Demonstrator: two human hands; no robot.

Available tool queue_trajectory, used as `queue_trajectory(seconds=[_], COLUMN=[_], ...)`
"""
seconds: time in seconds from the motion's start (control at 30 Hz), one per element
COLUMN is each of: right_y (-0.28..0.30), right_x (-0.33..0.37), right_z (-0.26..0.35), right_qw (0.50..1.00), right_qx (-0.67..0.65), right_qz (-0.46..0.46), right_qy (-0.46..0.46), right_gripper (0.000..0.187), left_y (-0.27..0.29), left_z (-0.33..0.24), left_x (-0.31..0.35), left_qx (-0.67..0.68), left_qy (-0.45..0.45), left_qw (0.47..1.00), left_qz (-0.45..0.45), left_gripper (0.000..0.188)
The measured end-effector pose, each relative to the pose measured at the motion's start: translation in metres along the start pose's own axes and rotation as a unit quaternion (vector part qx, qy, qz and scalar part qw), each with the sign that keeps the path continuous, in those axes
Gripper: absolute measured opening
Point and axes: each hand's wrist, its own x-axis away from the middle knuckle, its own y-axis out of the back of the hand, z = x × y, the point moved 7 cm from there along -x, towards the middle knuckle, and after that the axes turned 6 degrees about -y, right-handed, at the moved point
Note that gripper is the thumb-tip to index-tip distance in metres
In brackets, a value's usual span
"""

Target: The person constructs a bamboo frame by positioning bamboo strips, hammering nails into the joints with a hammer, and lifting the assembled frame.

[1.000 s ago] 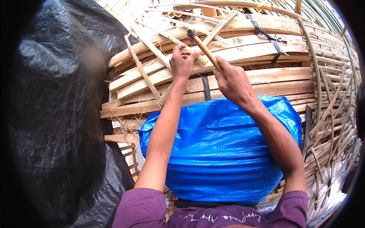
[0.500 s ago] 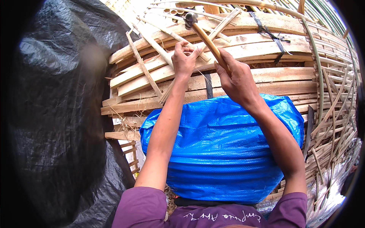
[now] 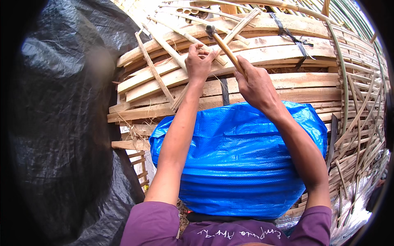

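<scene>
My right hand [image 3: 257, 87] is closed round the wooden handle of a hammer [image 3: 226, 50], whose dark metal head is raised beyond my left hand. With bent fingers pinched together, my left hand [image 3: 198, 64] rests where bamboo strips cross; whatever it pinches is too small to make out. One flat bamboo strip [image 3: 241, 27] slants up and away to the right from that spot. Another strip [image 3: 152, 65] leans at the left, its near end meeting the strips below my left wrist. Sawn wooden beams [image 3: 287, 48] lie stacked beneath the strips.
A blue plastic sheet [image 3: 238, 164] spreads between my forearms. Black tarpaulin [image 3: 69, 123] hangs along the left side. A black tie [image 3: 301, 49] binds the beams at the right. Bamboo lattice [image 3: 361, 110] stands at the far right, and bamboo poles [image 3: 188, 11] lie at the back.
The hammer head has come down a little and slightly to the right, nearer my left hand. My left hand stays in nearly the same place, still pinched.
</scene>
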Motion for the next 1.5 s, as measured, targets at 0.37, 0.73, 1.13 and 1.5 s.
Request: queue_trajectory(seconds=[0.37, 0.73, 1.13, 1.5], right_y=[0.007, 0.015, 0.022, 0.018], right_x=[0.004, 0.0, 0.007, 0.007], right_z=[0.018, 0.023, 0.034, 0.023], right_qw=[0.999, 0.998, 0.989, 0.991], right_qx=[-0.043, -0.051, -0.104, -0.092], right_qz=[-0.013, -0.037, -0.088, -0.08], right_qy=[0.017, 0.031, 0.056, 0.055], right_gripper=[0.027, 0.027, 0.028, 0.027], left_y=[0.002, 0.002, 0.004, 0.005], left_z=[0.002, 0.0, 0.001, 0.004], left_x=[0.001, -0.001, 0.0, -0.001], left_qx=[-0.018, 0.002, -0.009, -0.025], left_qy=[-0.011, -0.021, -0.016, -0.033], left_qw=[1.0, 1.0, 1.0, 0.999], left_qz=[-0.007, -0.012, -0.011, -0.022], left_gripper=[0.046, 0.047, 0.046, 0.045])
